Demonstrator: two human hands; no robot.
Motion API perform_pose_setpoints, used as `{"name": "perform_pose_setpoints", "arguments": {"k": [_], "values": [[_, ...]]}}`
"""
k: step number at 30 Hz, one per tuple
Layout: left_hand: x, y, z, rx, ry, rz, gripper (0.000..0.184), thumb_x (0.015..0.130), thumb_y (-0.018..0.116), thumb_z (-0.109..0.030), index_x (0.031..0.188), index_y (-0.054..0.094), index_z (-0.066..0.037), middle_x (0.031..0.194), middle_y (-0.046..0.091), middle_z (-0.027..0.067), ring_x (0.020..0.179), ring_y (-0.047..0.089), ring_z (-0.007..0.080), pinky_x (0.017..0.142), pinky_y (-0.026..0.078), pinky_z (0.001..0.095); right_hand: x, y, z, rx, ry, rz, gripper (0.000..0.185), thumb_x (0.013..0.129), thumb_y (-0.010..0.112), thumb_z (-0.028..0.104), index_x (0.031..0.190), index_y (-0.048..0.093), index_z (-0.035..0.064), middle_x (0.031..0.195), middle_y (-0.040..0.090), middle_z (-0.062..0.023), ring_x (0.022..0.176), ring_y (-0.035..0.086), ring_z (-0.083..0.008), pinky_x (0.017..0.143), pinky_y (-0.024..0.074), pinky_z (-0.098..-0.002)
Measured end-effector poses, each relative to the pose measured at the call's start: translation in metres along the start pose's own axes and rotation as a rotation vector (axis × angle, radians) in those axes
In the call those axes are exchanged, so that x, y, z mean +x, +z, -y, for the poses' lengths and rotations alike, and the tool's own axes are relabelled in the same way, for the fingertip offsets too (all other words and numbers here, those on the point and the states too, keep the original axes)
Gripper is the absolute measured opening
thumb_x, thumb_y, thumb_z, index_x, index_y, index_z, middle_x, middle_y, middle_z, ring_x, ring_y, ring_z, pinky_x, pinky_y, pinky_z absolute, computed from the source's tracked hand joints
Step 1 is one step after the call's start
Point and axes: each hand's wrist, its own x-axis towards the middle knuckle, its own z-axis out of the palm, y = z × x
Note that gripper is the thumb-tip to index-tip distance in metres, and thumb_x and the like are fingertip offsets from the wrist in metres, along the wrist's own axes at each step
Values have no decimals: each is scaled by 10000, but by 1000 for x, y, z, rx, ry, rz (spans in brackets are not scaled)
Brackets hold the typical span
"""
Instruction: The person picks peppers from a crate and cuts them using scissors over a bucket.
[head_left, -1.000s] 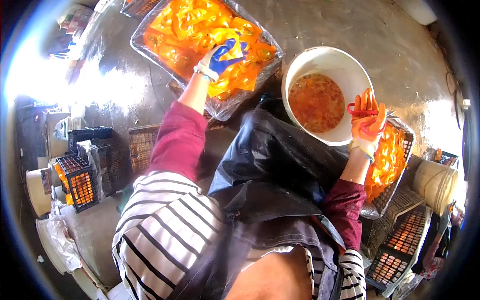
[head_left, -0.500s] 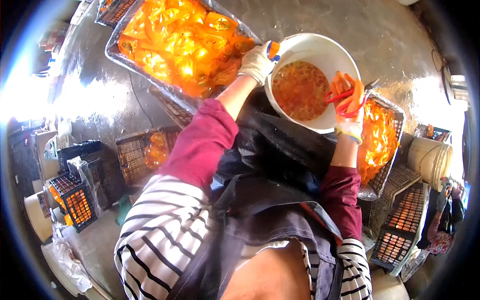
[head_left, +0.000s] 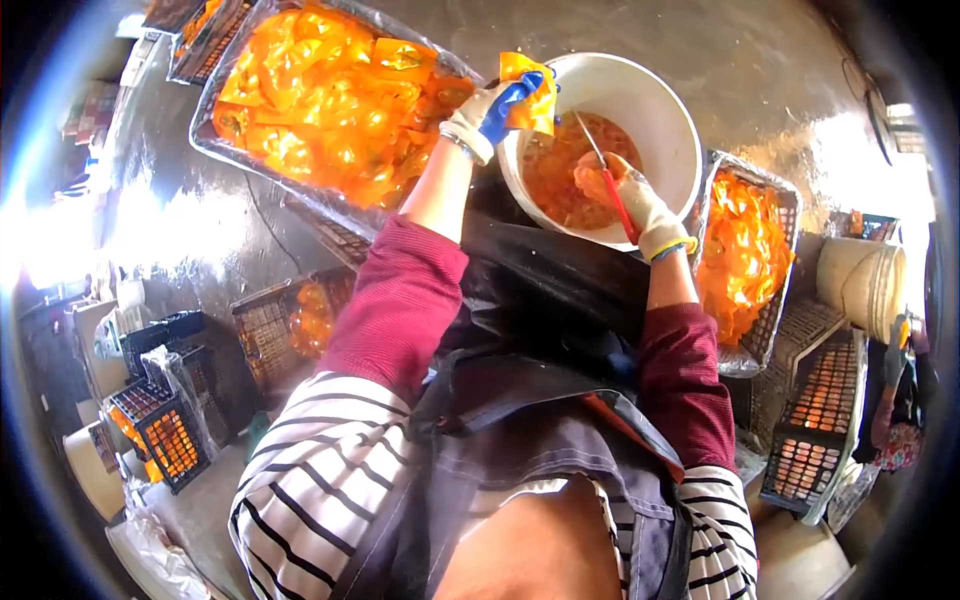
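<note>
My left hand [head_left: 495, 112], in a white glove with blue fingers, grips a flat, glossy orange piece [head_left: 530, 95] at the left rim of the white bucket [head_left: 672, 130]. My right hand [head_left: 625, 190], in a white glove with orange fingers, holds red-handled scissors [head_left: 612, 190] over the bucket. Their thin blades point up and away, and I cannot tell whether they are parted. Orange-red wet bits [head_left: 560, 165] lie in the bucket. Beside my left hand, a plastic-lined crate [head_left: 290, 185] is heaped with glossy orange pieces [head_left: 330, 100].
To the right of the bucket, another lined crate [head_left: 785, 215] holds orange pieces. More black crates [head_left: 805, 460] and a pale bucket [head_left: 860, 285] stand further right. At left are crates [head_left: 262, 335] and a cable [head_left: 265, 215] on the wet-looking floor.
My right hand has swung left over the bucket, and the scissors' blades now point away from me. My left hand has turned, showing more of the orange piece.
</note>
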Motion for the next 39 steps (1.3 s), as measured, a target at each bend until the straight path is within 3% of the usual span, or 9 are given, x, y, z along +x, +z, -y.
{"name": "perform_pose_setpoints", "arguments": {"k": [5, 10, 20, 21, 24, 29, 30, 36, 39], "values": [[4, 9, 3, -36, -29, 323, 554, 897, 511, -472, 1207, 527, -13, 1115, 616, 98, 980, 600, 167, 868, 478, 258, -12, 22, 32, 127, 61, 105, 379, 844, 655, 284, 1107, 555, 30, 869, 639, -67, 701, 591, -116, 637, 464, -223], [17, 21, 13, -702, -137, 171, 464, 878, 587, -372, 1179, 533, -23, 1115, 608, 106, 1036, 573, 223, 866, 499, 354, -14, 20, 42, 60, 172, -124, 440, 844, 645, 330, 1133, 540, 15, 669, 650, -107, 444, 516, -118, 443, 400, -210], [14, 53, 58, -162, -187, -203, 258, 861, 544, -70, 1090, 527, 46, 912, 630, 160, 754, 660, 270, 686, 584, 344, -4, 4, 8, -730, -108, -436, 490, 820, 603, 446, 1148, 540, 87, 928, 635, -187, 922, 580, -385, 788, 458, -398], [18, 52, 63, -137, -201, -228, 248, 863, 541, -75, 1080, 531, 47, 903, 632, 160, 735, 662, 272, 671, 583, 345, 0, 7, 10, -550, -101, -369, 348, 853, 634, 241, 1122, 551, 37, 952, 648, -124, 809, 581, -107, 646, 441, -213], [13, 53, 54, -199, -236, -257, 220, 869, 539, -91, 1042, 548, 43, 887, 637, 159, 718, 665, 264, 634, 576, 336, -11, 8, 34, -285, 284, -268, 369, 845, 636, 269, 1119, 559, 34, 918, 655, -139, 739, 600, -128, 619, 449, -229], [24, 44, 75, -37, -294, -256, 171, 864, 548, -123, 943, 597, 21, 846, 646, 130, 701, 660, 219, 611, 549, 310, 5, 7, -4, -674, -78, -421, 384, 832, 618, 319, 1136, 566, 91, 821, 672, -124, 665, 643, -183, 623, 476, -289], [38, 37, 96, 463, -193, -232, 175, 855, 560, -140, 930, 610, 10, 843, 650, 107, 712, 647, 191, 617, 531, 289, 11, 3, -16, -744, -204, -489, 395, 821, 615, 353, 1133, 572, 115, 829, 679, -126, 693, 663, -201, 654, 483, -316], [42, 28, 92, 618, -222, -290, 259, 835, 587, -201, 987, 624, 5, 902, 663, 109, 817, 640, 199, 702, 509, 282, -2, 9, 15, -340, 234, -288, 324, 866, 608, 215, 1133, 558, 37, 800, 646, -104, 629, 605, -150, 570, 473, -267], [12, 48, 48, 930, -182, -313, 311, 825, 596, -219, 1045, 623, -1, 920, 668, 126, 852, 640, 219, 748, 502, 300, 12, 5, -15, -734, -133, -399, 347, 859, 575, 294, 1130, 570, 79, 811, 676, -137, 686, 660, -225, 631, 489, -320]]}}
